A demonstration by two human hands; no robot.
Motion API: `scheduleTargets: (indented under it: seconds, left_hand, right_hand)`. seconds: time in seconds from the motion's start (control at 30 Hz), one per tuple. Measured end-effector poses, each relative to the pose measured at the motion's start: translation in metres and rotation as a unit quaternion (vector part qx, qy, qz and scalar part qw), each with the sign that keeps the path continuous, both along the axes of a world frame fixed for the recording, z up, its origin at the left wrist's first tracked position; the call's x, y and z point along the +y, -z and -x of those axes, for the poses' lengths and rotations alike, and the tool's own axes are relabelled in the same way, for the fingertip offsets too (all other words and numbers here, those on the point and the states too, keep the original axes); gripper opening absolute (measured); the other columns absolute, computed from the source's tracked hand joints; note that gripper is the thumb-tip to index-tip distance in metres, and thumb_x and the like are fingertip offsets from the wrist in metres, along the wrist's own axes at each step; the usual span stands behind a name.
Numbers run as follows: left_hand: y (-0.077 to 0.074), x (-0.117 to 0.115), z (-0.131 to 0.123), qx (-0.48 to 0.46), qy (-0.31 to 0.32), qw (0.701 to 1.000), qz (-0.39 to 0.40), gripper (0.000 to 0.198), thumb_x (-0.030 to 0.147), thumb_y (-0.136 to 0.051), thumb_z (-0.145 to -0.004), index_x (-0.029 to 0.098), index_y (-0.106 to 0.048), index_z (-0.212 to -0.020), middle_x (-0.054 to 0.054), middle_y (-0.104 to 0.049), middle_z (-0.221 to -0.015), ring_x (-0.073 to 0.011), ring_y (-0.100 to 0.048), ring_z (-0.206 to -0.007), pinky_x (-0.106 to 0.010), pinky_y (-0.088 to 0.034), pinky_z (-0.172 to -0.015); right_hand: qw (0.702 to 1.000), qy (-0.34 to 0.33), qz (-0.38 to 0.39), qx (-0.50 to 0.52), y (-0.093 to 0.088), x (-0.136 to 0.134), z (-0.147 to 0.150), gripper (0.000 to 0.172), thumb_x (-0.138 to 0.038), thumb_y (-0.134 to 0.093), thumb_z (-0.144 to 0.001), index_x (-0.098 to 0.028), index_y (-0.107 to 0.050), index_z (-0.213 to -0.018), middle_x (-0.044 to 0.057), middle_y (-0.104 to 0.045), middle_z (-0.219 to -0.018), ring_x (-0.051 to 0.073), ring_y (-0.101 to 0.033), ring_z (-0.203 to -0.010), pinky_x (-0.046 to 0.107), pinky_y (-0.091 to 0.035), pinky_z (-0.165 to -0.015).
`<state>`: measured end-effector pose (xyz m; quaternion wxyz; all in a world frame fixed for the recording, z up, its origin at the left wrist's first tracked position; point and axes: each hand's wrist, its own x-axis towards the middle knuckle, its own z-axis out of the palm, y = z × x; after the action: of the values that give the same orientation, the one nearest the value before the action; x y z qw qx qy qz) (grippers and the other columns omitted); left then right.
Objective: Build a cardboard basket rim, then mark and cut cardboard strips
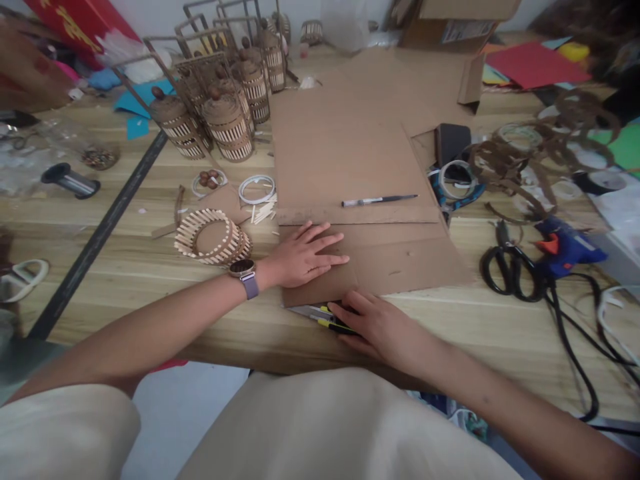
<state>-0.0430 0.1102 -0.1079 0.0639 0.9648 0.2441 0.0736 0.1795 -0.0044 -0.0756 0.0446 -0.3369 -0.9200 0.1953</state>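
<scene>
My left hand lies flat with fingers spread on a brown cardboard sheet near the table's front edge. A watch with a purple strap sits on that wrist. My right hand is closed around a yellow and black utility knife, held at the cardboard's near left corner. A black pen rests on a second, larger cardboard sheet just behind.
A half-built stick ring lies left of my hand. Several small stick lanterns stand at the back. A blue glue gun, black pliers and cables lie right. A long black ruler crosses the left side of the wooden table.
</scene>
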Motion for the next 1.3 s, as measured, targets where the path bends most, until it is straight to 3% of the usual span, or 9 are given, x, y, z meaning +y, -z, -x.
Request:
scheduleTargets:
  seconds: [0.33, 0.47, 0.6, 0.7, 0.8, 0.93, 1.13, 1.2, 1.3]
  left_hand:
    - [-0.004, -0.001, 0.000, -0.022, -0.012, 1.000, -0.003, 0.039, 0.030, -0.045, -0.103, 0.034, -0.057, -0.139, -0.006, -0.043, -0.157, -0.0301, -0.028, -0.149, -0.058, -0.021, -0.121]
    - [-0.010, -0.021, 0.005, -0.068, -0.115, 0.991, -0.029, 0.040, 0.032, -0.038, -0.104, 0.021, -0.060, -0.136, -0.014, -0.050, -0.150, -0.0319, -0.031, -0.147, -0.058, -0.027, -0.119]
    - [-0.012, -0.065, 0.021, -0.037, -0.224, 0.974, -0.017, 0.062, 0.059, -0.056, -0.092, 0.018, -0.055, -0.139, -0.020, -0.043, -0.154, -0.0415, -0.041, -0.139, -0.060, -0.040, -0.110]
    - [-0.008, -0.090, 0.033, -0.012, -0.266, 0.964, -0.010, 0.076, 0.056, -0.068, -0.084, 0.017, -0.045, -0.145, -0.023, -0.040, -0.155, -0.0420, -0.048, -0.134, -0.056, -0.046, -0.106]
    - [-0.005, -0.097, 0.038, -0.019, -0.256, 0.967, -0.008, 0.065, 0.045, -0.063, -0.091, 0.021, -0.040, -0.147, -0.020, -0.043, -0.154, -0.0366, -0.052, -0.133, -0.051, -0.050, -0.104]
    - [-0.009, -0.095, 0.037, -0.048, -0.242, 0.969, -0.005, 0.049, 0.038, -0.055, -0.097, 0.026, -0.043, -0.143, -0.015, -0.046, -0.152, -0.0318, -0.056, -0.131, -0.047, -0.053, -0.102]
    - [-0.026, -0.093, 0.038, -0.126, -0.208, 0.969, -0.038, 0.029, 0.032, -0.048, -0.102, 0.024, -0.057, -0.129, -0.012, -0.058, -0.142, -0.0256, -0.063, -0.122, -0.042, -0.057, -0.098]
    - [-0.030, -0.089, 0.040, -0.146, -0.189, 0.969, -0.062, 0.026, 0.027, -0.046, -0.103, 0.022, -0.062, -0.123, -0.012, -0.064, -0.132, -0.0246, -0.066, -0.116, -0.042, -0.057, -0.097]
    - [-0.031, -0.081, 0.042, -0.164, -0.181, 0.965, -0.090, 0.024, 0.024, -0.047, -0.103, 0.019, -0.065, -0.117, -0.012, -0.070, -0.121, -0.0254, -0.067, -0.112, -0.044, -0.058, -0.094]
  right_hand:
    - [1.000, 0.014, -0.018, -0.013, -0.001, -0.013, -0.013, 0.040, -0.026, -0.073, -0.085, -0.019, -0.065, -0.124, 0.009, -0.064, -0.097, 0.026, -0.060, -0.090, 0.039, -0.053, -0.077]
    - [0.998, 0.052, -0.019, 0.032, 0.000, -0.020, -0.028, 0.055, -0.036, -0.069, -0.090, -0.017, -0.055, -0.140, 0.014, -0.067, -0.111, 0.028, -0.062, -0.102, 0.043, -0.055, -0.087]
    - [0.973, 0.213, -0.065, 0.061, -0.002, -0.015, -0.070, 0.042, -0.035, -0.049, -0.101, -0.019, -0.056, -0.139, 0.016, -0.064, -0.125, 0.029, -0.060, -0.117, 0.046, -0.052, -0.098]
    - [0.925, 0.362, -0.113, 0.020, 0.005, -0.006, -0.108, 0.047, -0.041, -0.050, -0.099, -0.014, -0.059, -0.136, 0.020, -0.061, -0.126, 0.033, -0.059, -0.117, 0.052, -0.050, -0.100]
    - [0.910, 0.399, -0.111, 0.001, 0.014, 0.002, -0.132, 0.053, -0.042, -0.056, -0.094, -0.014, -0.055, -0.139, 0.020, -0.057, -0.133, 0.034, -0.057, -0.122, 0.054, -0.047, -0.104]
    - [0.910, 0.407, -0.079, 0.015, 0.016, 0.006, -0.141, 0.057, -0.041, -0.061, -0.089, -0.017, -0.054, -0.141, 0.018, -0.056, -0.134, 0.032, -0.058, -0.122, 0.051, -0.048, -0.104]
    - [0.900, 0.411, -0.087, 0.113, 0.012, 0.010, -0.144, 0.046, -0.040, -0.060, -0.091, -0.022, -0.061, -0.133, 0.013, -0.060, -0.130, 0.029, -0.059, -0.120, 0.046, -0.049, -0.103]
    - [0.879, 0.440, -0.083, 0.164, 0.016, 0.011, -0.144, 0.049, -0.044, -0.063, -0.089, -0.023, -0.059, -0.133, 0.013, -0.061, -0.128, 0.028, -0.063, -0.112, 0.046, -0.053, -0.097]
    - [0.822, 0.524, -0.075, 0.208, 0.022, 0.009, -0.141, 0.056, -0.048, -0.067, -0.084, -0.020, -0.056, -0.131, 0.014, -0.064, -0.120, 0.027, -0.067, -0.096, 0.044, -0.056, -0.083]
